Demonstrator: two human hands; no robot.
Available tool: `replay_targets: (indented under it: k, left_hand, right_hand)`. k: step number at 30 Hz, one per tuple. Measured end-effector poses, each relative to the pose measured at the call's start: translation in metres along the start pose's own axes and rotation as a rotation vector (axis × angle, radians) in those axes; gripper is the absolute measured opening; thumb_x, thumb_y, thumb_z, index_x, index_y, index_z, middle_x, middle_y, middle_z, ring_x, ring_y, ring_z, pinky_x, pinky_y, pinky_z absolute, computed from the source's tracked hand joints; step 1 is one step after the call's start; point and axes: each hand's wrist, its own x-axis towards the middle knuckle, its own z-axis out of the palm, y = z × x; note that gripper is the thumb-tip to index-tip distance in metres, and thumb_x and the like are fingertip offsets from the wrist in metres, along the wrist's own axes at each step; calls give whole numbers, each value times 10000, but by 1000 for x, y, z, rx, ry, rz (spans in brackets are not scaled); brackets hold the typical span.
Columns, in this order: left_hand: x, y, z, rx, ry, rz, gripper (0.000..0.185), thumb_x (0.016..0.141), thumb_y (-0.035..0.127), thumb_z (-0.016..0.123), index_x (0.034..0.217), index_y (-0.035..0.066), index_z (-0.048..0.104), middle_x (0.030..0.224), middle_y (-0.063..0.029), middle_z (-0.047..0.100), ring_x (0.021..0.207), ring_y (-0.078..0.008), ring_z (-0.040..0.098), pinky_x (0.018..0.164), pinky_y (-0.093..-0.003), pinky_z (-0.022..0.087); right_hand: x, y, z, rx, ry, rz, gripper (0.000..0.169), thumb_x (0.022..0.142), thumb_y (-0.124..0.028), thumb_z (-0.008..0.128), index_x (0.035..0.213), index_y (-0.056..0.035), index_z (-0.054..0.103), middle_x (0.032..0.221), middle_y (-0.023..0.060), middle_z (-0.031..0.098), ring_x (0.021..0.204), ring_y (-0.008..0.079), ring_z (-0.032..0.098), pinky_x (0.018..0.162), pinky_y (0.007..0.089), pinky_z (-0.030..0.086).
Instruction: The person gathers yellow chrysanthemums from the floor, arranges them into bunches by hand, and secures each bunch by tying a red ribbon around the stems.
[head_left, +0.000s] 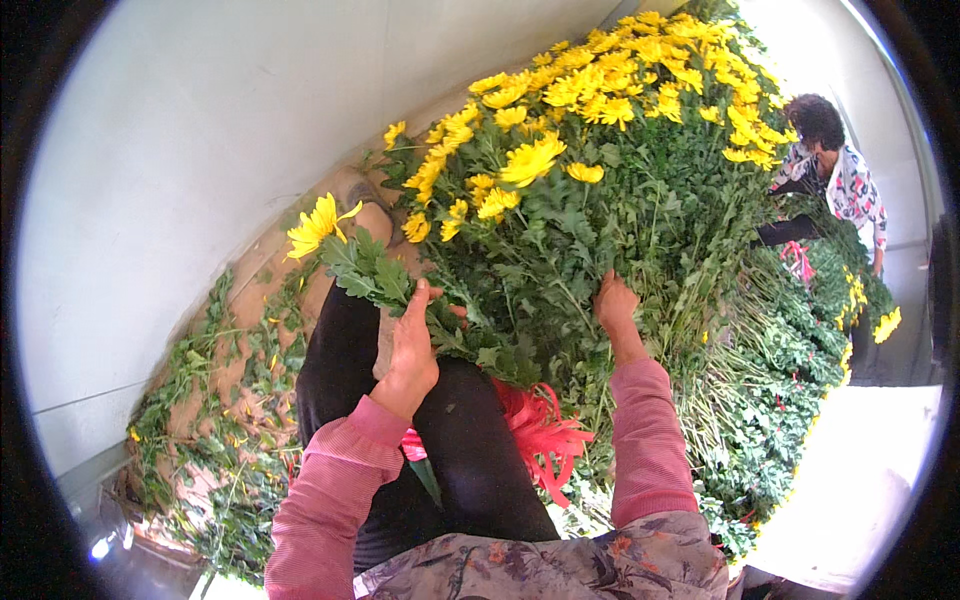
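Observation:
My left hand (411, 352) holds a leafy yellow chrysanthemum (319, 229) by its stem, with the bloom out to the upper left. My right hand (616, 302) is closed among the green stems at the near side of a large heap of yellow chrysanthemums (660, 187). It seems to grip a stem there, but leaves hide what lies inside the fingers. Red plastic strips (546, 439) hang beside my right thigh, below the heap.
A pale wall (225, 105) runs along the left. Loose leaves and petals litter the earthen floor (232, 375). Bundled stems (739, 390) lie to the right. Further off at the right, another person (844, 184) bends beside the flowers.

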Motion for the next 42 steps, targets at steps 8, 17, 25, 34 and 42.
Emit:
replay_targets:
  k: [8, 17, 25, 34, 42]
  left_hand:
    - [-13, 2, -9, -7, 27, 45, 307, 970, 388, 508, 1025, 91, 561, 826, -116, 673, 726, -228, 650, 682, -372, 526]
    - [-1, -13, 1, 71, -58, 31, 353, 975, 440, 481, 1070, 109, 558, 845, -100, 664, 752, -197, 627, 696, -349, 519]
    - [10, -20, 5, 69, -68, 25, 339, 972, 435, 497, 1068, 117, 567, 841, -101, 667, 758, -190, 632, 697, -349, 522]
    - [14, -23, 10, 77, -63, 15, 346, 963, 430, 512, 1044, 98, 560, 818, -113, 663, 743, -192, 629, 664, -346, 523]
    - [35, -38, 44, 142, -251, 112, 362, 876, 170, 660, 1210, 67, 564, 1042, -89, 640, 821, -211, 647, 712, -375, 541]
  right_hand:
    - [-39, -21, -65, 268, 802, -163, 580, 834, -301, 706, 1295, -75, 436, 1143, 161, 589, 912, 339, 635, 748, 418, 532]
    - [-1, -94, -102, 899, 914, -188, 179, 937, -153, 566, 1062, -44, 630, 940, 127, 677, 787, 257, 650, 695, 374, 515]
    - [35, -117, -134, 658, 678, -236, 362, 870, -304, 686, 1154, -90, 621, 1038, 100, 623, 983, 258, 606, 770, 380, 505]
    - [25, -72, -129, 1582, 289, -267, 301, 930, -253, 621, 1132, -44, 543, 1026, 37, 609, 942, 135, 523, 874, 314, 406]
    - [-31, -58, -135, 1944, 214, -370, 253, 937, -233, 594, 1062, -13, 573, 1079, 59, 638, 1035, 156, 574, 994, 330, 364]
